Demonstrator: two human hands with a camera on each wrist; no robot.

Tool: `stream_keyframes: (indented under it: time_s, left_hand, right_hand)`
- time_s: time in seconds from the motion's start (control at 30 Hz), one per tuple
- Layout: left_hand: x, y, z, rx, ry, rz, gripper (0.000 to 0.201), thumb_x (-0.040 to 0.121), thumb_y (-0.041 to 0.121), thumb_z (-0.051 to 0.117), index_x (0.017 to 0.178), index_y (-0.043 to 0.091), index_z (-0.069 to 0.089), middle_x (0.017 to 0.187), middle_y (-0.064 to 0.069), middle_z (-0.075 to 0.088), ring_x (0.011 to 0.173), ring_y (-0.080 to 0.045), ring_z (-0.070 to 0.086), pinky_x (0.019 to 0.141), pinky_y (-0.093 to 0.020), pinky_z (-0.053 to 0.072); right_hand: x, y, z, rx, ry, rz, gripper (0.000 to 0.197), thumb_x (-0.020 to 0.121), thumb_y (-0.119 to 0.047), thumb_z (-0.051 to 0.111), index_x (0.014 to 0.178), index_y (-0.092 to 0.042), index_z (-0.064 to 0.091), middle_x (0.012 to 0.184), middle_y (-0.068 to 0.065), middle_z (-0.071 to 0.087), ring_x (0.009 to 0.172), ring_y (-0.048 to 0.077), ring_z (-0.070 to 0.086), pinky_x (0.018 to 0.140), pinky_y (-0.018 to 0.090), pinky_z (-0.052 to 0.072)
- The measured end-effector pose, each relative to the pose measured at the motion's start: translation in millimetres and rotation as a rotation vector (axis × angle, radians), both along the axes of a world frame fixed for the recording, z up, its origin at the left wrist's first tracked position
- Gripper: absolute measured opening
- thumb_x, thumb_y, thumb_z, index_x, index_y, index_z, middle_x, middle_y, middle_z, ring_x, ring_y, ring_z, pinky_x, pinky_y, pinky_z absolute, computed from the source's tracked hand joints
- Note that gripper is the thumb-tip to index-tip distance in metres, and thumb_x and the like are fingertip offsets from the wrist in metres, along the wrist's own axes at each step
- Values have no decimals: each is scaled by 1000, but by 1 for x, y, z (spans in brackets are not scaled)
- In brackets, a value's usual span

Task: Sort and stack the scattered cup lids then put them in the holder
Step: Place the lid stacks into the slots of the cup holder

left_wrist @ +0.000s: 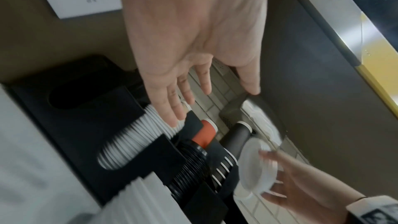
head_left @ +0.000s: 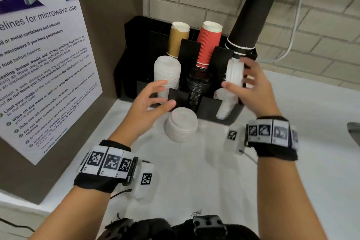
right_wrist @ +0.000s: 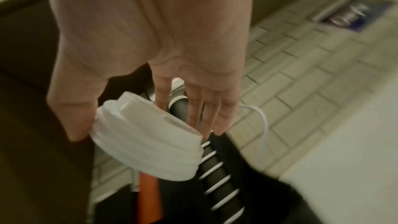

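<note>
My right hand (head_left: 237, 78) pinches a short stack of white lids (head_left: 234, 73) on edge between thumb and fingers, above the right front slot of the black holder (head_left: 136, 48). That slot holds white lids (head_left: 226, 105). The wrist view shows the same held lids (right_wrist: 150, 151) under my right hand (right_wrist: 142, 134). My left hand (head_left: 163, 95) hovers open and empty over another stack of white lids (head_left: 182, 126) on the white counter, in front of the holder. The left slot carries a tall white lid stack (head_left: 167, 72), the middle slot black lids (head_left: 197, 87). My left hand (left_wrist: 206, 101) shows straight fingers.
Upside-down cups stand in the holder's back row: brown (head_left: 178, 39), red (head_left: 209, 43), and a tall black stack (head_left: 247, 23). A microwave poster (head_left: 39, 64) covers the left wall. A white cable (head_left: 292, 35) hangs on the brick wall. A sink edge (head_left: 354, 132) shows at right.
</note>
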State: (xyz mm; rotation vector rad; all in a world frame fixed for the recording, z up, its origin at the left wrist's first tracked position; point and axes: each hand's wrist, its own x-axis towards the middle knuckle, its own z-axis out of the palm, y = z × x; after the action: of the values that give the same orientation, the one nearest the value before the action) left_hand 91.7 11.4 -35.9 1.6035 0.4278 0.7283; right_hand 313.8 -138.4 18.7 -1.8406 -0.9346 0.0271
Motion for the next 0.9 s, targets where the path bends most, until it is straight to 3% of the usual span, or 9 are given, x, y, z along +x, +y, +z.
stream_keyframes:
  time_s: [0.1,0.23,0.37,0.43,0.53,0.67,0.8,0.9]
  left_hand:
    - [-4,8,0,-17,-14,68,43,85,22,69,124,31,55,123,11,56,100,-1,63,91,-25,50]
    - [-3,11,1,5,-5,71,35,91,9,64,119,29,57,121,14,56,97,1,63,91,-24,51]
    - [-1,11,2,22,3,65,33,91,9,64,116,29,59,121,12,57,96,1,64,84,-18,50]
    - [0,12,1,26,4,67,33,90,9,65,115,31,60,121,12,58,96,1,64,82,-16,48]
    - [1,13,-1,30,12,67,32,90,11,65,113,34,61,123,11,58,98,-1,64,87,-21,48]
    - [1,14,-4,41,28,73,32,90,13,67,113,35,61,122,13,59,100,-3,64,93,-27,48]
    - [0,15,-5,36,30,76,33,90,12,66,113,35,61,120,16,59,98,0,64,90,-25,47]
    - [0,15,-4,41,32,75,32,90,12,66,114,33,61,120,14,58,97,1,64,89,-22,47]
  right_hand:
    - [40,9,9,-289,-167,-98,74,73,-30,81,137,-27,45,130,7,55,117,24,52,96,34,44]
    - [61,28,3,-655,-194,-7,79,72,-33,78,141,-29,39,135,10,50,124,30,48,102,42,41]
    - [64,40,-4,-941,-293,53,86,75,-32,75,147,-29,29,139,14,42,125,33,45,99,37,40]
    - [64,42,-5,-1012,-316,48,89,74,-30,76,149,-32,28,141,14,38,127,34,43,102,39,39]
    - [62,44,-7,-1082,-342,37,92,72,-32,76,149,-35,26,145,11,35,132,33,39,108,51,34]
    - [57,46,-12,-1138,-374,23,92,73,-32,74,149,-36,24,143,11,35,131,34,38,106,50,35]
    - [52,44,-19,-1164,-383,18,101,68,-36,80,150,-31,22,142,11,35,130,35,38,106,53,33]
    - [48,41,-25,-1138,-437,-8,97,69,-34,79,149,-27,24,138,12,38,125,35,42,101,50,39]
